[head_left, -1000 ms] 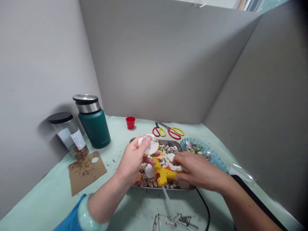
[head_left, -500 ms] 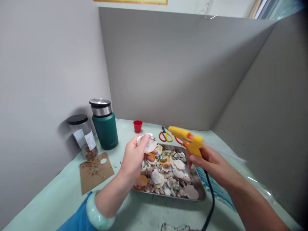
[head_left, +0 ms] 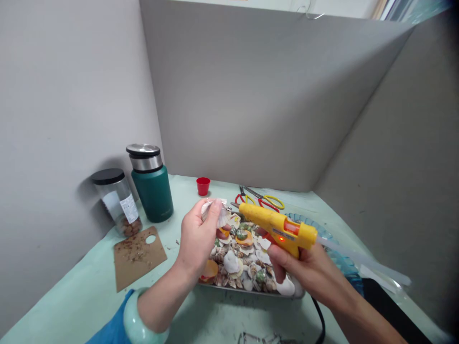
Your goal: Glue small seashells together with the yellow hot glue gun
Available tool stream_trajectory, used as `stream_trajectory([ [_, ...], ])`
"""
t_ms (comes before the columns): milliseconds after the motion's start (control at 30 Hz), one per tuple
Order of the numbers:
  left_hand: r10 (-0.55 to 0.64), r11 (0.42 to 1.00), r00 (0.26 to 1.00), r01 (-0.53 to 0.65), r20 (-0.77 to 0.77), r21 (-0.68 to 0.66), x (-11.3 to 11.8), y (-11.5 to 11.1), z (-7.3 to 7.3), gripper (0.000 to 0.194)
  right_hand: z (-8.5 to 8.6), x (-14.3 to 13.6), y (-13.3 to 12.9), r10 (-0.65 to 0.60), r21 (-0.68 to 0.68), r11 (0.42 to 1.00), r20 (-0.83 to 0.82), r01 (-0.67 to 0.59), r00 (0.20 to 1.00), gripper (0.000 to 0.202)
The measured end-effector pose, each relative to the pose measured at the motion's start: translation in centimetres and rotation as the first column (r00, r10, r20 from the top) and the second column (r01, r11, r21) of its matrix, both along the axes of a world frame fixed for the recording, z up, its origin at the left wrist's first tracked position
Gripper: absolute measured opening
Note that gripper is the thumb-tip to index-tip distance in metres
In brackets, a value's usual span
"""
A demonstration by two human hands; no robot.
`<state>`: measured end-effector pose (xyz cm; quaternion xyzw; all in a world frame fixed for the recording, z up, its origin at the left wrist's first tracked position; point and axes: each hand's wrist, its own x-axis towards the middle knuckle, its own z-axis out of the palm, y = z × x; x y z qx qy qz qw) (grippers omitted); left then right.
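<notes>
My left hand is closed on a white ribbed shell, held over the left back part of a metal tray of mixed shells. Something small and clear or white shows at the top of the held shell. My right hand grips a yellow glue gun with a red light on its side. The gun's metal nozzle points left, close to the right edge of the held shell; whether they touch I cannot tell. A clear glue stick sticks out of the gun's back.
A green bottle, a clear jar and a brown board stand or lie left. Behind the tray are a red cup and scissors. A blue scalloped dish is at right. Grey panels surround the table.
The glue gun in my right hand has moved left and down, bringing its nozzle to the held shell. More of the scissors and blue dish shows. The view has shifted slightly.
</notes>
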<state>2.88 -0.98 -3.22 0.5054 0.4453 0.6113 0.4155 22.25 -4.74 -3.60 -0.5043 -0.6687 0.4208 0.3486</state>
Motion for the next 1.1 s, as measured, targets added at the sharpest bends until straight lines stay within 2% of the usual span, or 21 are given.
stream_trajectory([
  [133,0.021,1.0,0.998,-0.02,-0.058,0.006,0.1,-0.3,0.2,0.025,0.1,0.0,-0.2,-0.02,-0.014,1.0,0.069,0.022,0.997,0.039],
  [367,0.039,0.999,0.997,-0.038,-0.067,0.018,0.2,-0.3,0.2,0.025,0.8,-0.4,-0.3,0.063,0.055,0.996,0.047,-0.065,0.997,0.031],
  [600,0.043,0.999,0.997,-0.043,-0.057,0.001,0.2,-0.3,0.0,0.029,1.6,-0.9,-0.5,0.004,0.088,0.996,0.138,-0.017,0.99,0.031],
  [867,0.04,0.999,0.996,-0.04,-0.085,0.003,0.3,-0.7,0.2,0.027,1.0,-1.0,-0.4,0.008,0.121,0.992,0.098,-0.02,0.995,0.043],
  [1100,0.068,0.998,0.993,-0.066,-0.098,0.022,0.2,-0.6,0.3,0.029,0.8,-0.7,-0.3,-0.006,0.146,0.989,0.101,-0.009,0.995,0.032],
])
